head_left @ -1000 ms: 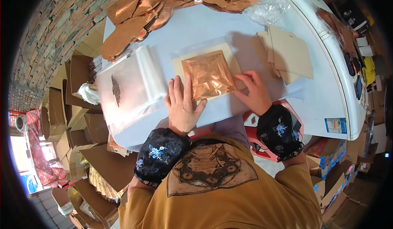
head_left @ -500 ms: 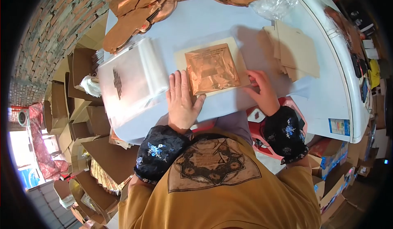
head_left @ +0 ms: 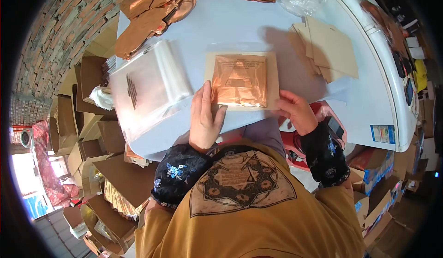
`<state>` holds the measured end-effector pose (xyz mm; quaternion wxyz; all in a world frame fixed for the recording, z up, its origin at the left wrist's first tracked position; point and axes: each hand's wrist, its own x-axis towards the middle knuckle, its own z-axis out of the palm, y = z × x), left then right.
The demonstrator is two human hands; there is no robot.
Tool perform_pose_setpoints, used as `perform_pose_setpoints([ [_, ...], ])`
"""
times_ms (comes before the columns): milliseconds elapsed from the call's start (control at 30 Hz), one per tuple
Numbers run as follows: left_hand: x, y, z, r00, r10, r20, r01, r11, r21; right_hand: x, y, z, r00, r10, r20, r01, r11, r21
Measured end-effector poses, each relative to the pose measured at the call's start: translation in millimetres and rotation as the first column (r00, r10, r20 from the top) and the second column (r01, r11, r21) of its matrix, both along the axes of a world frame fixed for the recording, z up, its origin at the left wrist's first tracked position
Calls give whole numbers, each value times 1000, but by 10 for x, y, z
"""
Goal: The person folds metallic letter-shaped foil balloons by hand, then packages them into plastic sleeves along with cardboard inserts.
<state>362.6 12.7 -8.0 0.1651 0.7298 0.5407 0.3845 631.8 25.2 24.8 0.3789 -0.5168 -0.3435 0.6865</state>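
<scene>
A copper-coloured foil piece (head_left: 239, 80) lies on a beige card (head_left: 273, 73) inside a clear plastic bag (head_left: 235, 46) with small dark print, near the table's front edge. My left hand (head_left: 205, 119) rests along the left edge of this bagged card, its fingers stretched out and touching it. At the lower right corner, my right hand (head_left: 297, 111) is closed, pinching the edge of the bagged card between thumb and fingers. Left of my left hand lies a stack of clear plastic bags (head_left: 150, 80) with a dark printed patch.
Copper foil pieces (head_left: 152, 22) lie along the table's far edge. Loose beige cards (head_left: 330, 48) are at the right, below crumpled clear plastic (head_left: 304, 2). The white table (head_left: 221, 20) borders a white appliance-like surface (head_left: 369, 87). Open cardboard boxes (head_left: 122, 179) crowd the left.
The bagged card has turned from a slant to nearly square and shifted slightly right. My left fingers have moved against its left edge, and my right hand has closed on its lower right corner.
</scene>
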Motion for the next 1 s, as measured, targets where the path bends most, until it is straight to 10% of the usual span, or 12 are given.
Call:
perform_pose_setpoints([
  [233,-44,-330,173,948,152,281,-66,953,-296,203,-6,-152,986,-120,-116,112,991,-73],
  [433,-124,-238,273,493,427,758,357,696,-624,169,-9,-25,986,-149,-70,140,983,-123],
  [1000,-103,-121,286,649,437,622,310,595,-741,142,-138,-107,987,-20,158,18,1000,19],
])
